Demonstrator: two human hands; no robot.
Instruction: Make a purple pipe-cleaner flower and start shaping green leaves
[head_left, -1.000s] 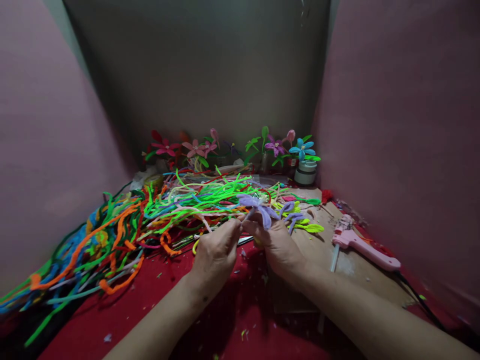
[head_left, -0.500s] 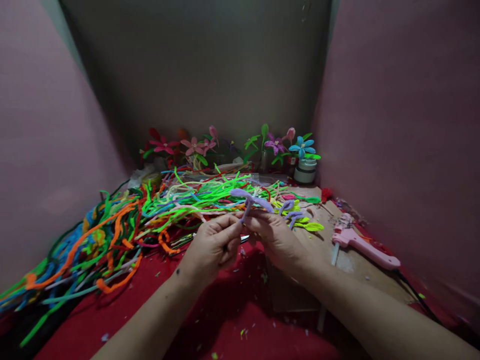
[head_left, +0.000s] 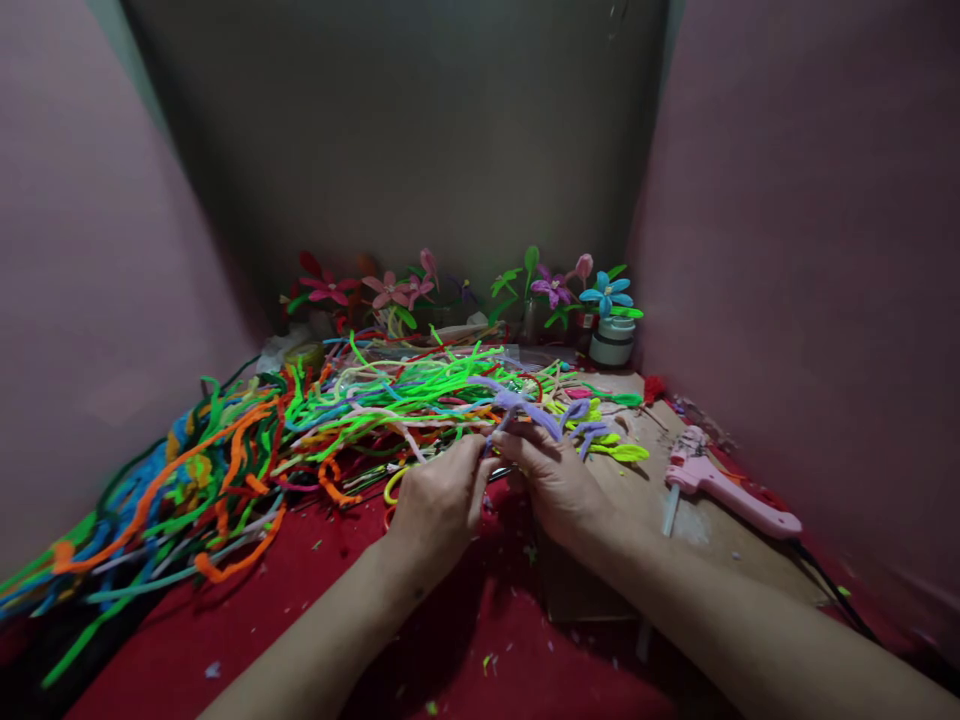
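Observation:
Between my two hands is a purple pipe cleaner piece [head_left: 517, 402] with petal-like loops spreading at its top. My left hand [head_left: 442, 490] is closed, its thumb and finger pinching near the stem at the lower end. My right hand [head_left: 551, 480] also pinches the stem, just below the loops. The fingertips of both hands nearly meet, and the lower stem is mostly hidden by them. Right behind my right hand lie loose purple loops [head_left: 589, 432] and yellow loops [head_left: 628, 453] of pipe cleaner.
A tangled heap of coloured pipe cleaners [head_left: 247, 450] covers the left and middle. A pink glue gun [head_left: 739, 495] rests on cardboard [head_left: 720, 560] at right. Behind, a blue flower [head_left: 606, 294] stands in a jar [head_left: 611, 342] among other pipe cleaner flowers. Scraps dot the red cloth [head_left: 450, 640].
My left hand has rolled over so its back faces up, still at the stem. The purple loops have tilted and turned slightly to the right.

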